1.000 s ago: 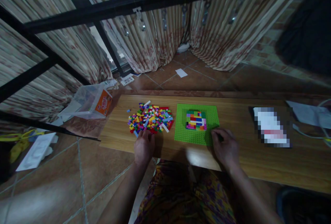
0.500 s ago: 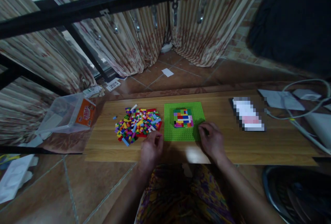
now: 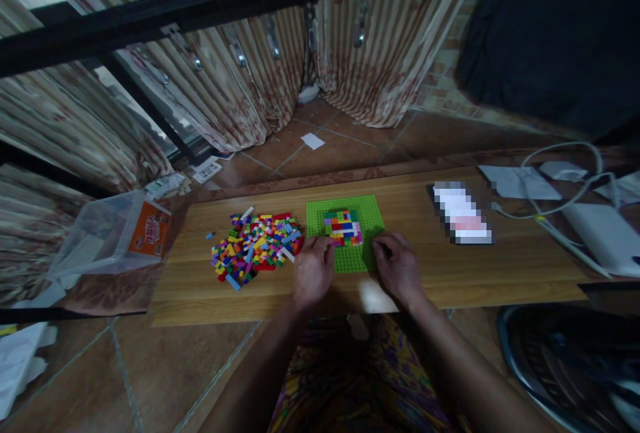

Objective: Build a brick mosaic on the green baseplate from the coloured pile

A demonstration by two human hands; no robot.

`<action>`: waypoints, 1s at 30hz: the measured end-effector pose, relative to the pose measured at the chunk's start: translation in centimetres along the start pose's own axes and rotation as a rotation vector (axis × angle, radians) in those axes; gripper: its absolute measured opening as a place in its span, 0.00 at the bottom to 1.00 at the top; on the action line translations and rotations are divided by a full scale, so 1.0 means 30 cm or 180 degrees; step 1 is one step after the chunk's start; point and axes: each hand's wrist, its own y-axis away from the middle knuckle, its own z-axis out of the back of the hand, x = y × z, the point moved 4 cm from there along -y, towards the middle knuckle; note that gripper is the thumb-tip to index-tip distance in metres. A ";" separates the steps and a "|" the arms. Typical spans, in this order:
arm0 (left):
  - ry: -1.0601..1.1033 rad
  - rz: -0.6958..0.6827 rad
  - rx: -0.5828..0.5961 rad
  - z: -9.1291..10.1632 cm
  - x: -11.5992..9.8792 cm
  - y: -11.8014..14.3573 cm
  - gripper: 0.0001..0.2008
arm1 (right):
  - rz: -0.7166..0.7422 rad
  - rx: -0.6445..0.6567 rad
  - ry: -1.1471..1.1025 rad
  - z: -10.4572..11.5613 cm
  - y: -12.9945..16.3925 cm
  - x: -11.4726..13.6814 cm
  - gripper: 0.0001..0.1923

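A green studded baseplate (image 3: 357, 259) lies on the wooden board, bearing a low build of multicoloured toy bricks (image 3: 343, 227). My left hand (image 3: 313, 271) is over the plate's left front part, its pinched fingertips close to the build's lower left corner. Whatever sits in that pinch is too small or hidden to name. By the plate's right edge rests my right hand (image 3: 399, 267), fingers curled and closed; its fingers hide any contents. A loose pile of mixed toy bricks (image 3: 263, 246) spreads just left of the plate.
A single blue brick (image 3: 211, 235) lies apart at the left. On the wooden board (image 3: 450, 279), a pixelated phone-like object (image 3: 464, 213) is to the right, with white cables (image 3: 570, 205) beyond. A clear plastic box (image 3: 107, 233) with an orange label stands past the left end.
My left hand has moved right, from the pile's edge to the build's lower left corner. The right hand stays by the plate's right edge. The whole view has shifted slightly.
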 end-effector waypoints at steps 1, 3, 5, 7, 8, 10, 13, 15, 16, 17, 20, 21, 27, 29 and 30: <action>-0.0060 -0.0005 -0.0006 -0.004 -0.001 -0.002 0.08 | 0.0007 0.0007 -0.0012 0.000 0.000 0.001 0.11; -0.0162 -0.0021 -0.0029 -0.012 -0.002 -0.005 0.09 | 0.0018 0.0014 -0.0033 0.001 -0.001 0.003 0.11; -0.0233 -0.0038 -0.0039 -0.018 -0.002 -0.006 0.09 | 0.0018 0.0002 -0.0045 0.002 -0.001 0.004 0.11; -0.0243 -0.0053 -0.0025 -0.023 -0.003 -0.008 0.10 | -0.0002 -0.0010 -0.0050 0.002 -0.001 0.005 0.11; -0.0225 -0.0048 -0.0025 -0.025 -0.003 -0.008 0.10 | -0.0013 -0.0013 -0.0051 0.002 -0.001 0.006 0.11; -0.0153 -0.0026 -0.0048 -0.025 -0.004 -0.008 0.09 | -0.0023 0.0000 -0.0060 0.003 -0.002 0.009 0.11; -0.0047 0.0006 -0.0089 -0.024 -0.004 -0.007 0.09 | -0.0032 0.0012 -0.0073 0.003 -0.003 0.012 0.11; -0.0052 0.0005 -0.0097 -0.025 -0.003 -0.007 0.09 | -0.0035 -0.0009 -0.0073 0.004 -0.003 0.012 0.11; -0.0083 0.0001 -0.0103 -0.025 -0.001 -0.007 0.09 | -0.0038 -0.0018 -0.0070 0.004 -0.002 0.011 0.11; -0.0124 -0.0005 -0.0115 -0.026 0.000 -0.007 0.09 | -0.0040 -0.0024 -0.0068 0.004 -0.002 0.010 0.11; -0.0252 -0.0036 -0.0162 -0.029 0.004 -0.007 0.09 | -0.0053 -0.0002 -0.0078 0.002 -0.002 0.009 0.11; -0.0285 -0.0037 -0.0175 -0.029 0.004 -0.008 0.09 | -0.0060 0.0010 -0.0081 0.002 -0.002 0.008 0.11; -0.0234 0.0080 -0.0236 -0.030 0.002 -0.016 0.06 | -0.0074 0.0036 -0.0048 0.003 -0.003 0.009 0.12; -0.0047 0.0174 -0.0325 -0.029 0.007 -0.020 0.05 | -0.0056 0.0037 -0.0047 0.004 -0.004 0.010 0.12; 0.0058 0.0220 -0.0377 -0.030 0.011 -0.022 0.04 | -0.0043 0.0037 -0.0052 0.004 -0.004 0.010 0.11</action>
